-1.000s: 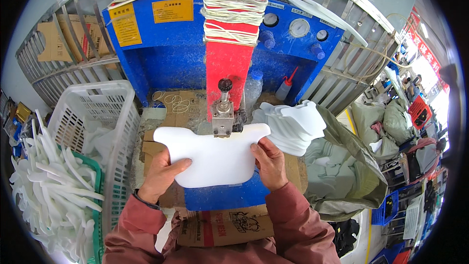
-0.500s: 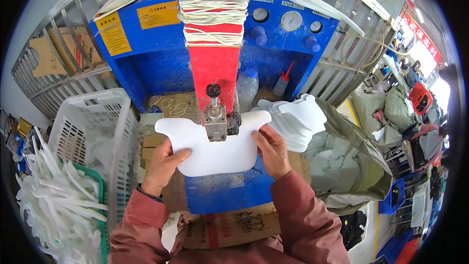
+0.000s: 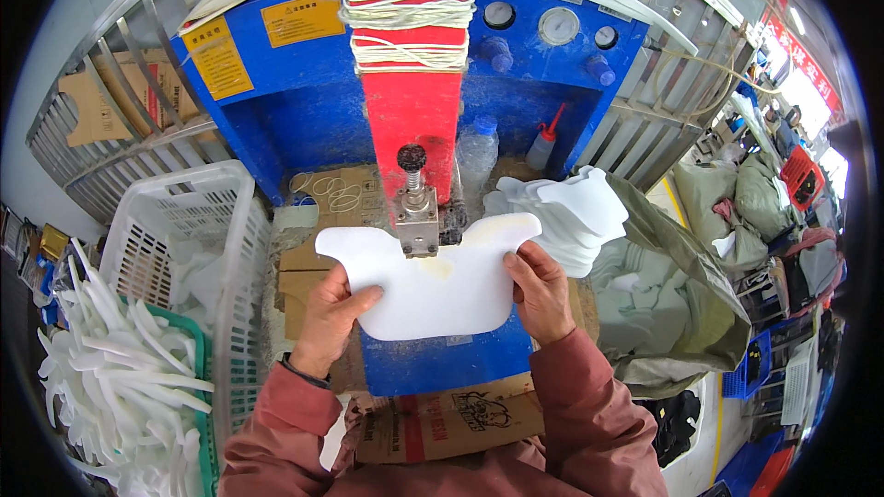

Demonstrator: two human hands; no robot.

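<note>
A white, flat, wing-shaped sheet [image 3: 440, 304] with two flared upper corners is held level between my hands. My left hand [image 3: 336, 313] pinches its left edge, thumb on top and fingers underneath. The right edge is gripped by my right hand [image 3: 541, 291] in the same way. At the sheet's notched far edge stands the metal head [image 3: 420, 228] of a red machine arm [image 3: 412, 120]; whether it touches the sheet I cannot tell. A faint yellowish patch shows near the notch. Below the sheet lies a blue surface [image 3: 442, 361].
Similar white pieces [image 3: 575, 212] are stacked to the right, beside an open green sack [image 3: 718, 331] holding more. On the left stand a white basket [image 3: 241, 248] and a green crate [image 3: 198, 350] heaped with white strips. A bottle [image 3: 479, 152] and a red-nozzled bottle [image 3: 543, 143] stand behind.
The sheet has shifted slightly right and toward me relative to the metal head, exposing the yellowish patch. Both hands keep their hold. The whole view has moved a little.
</note>
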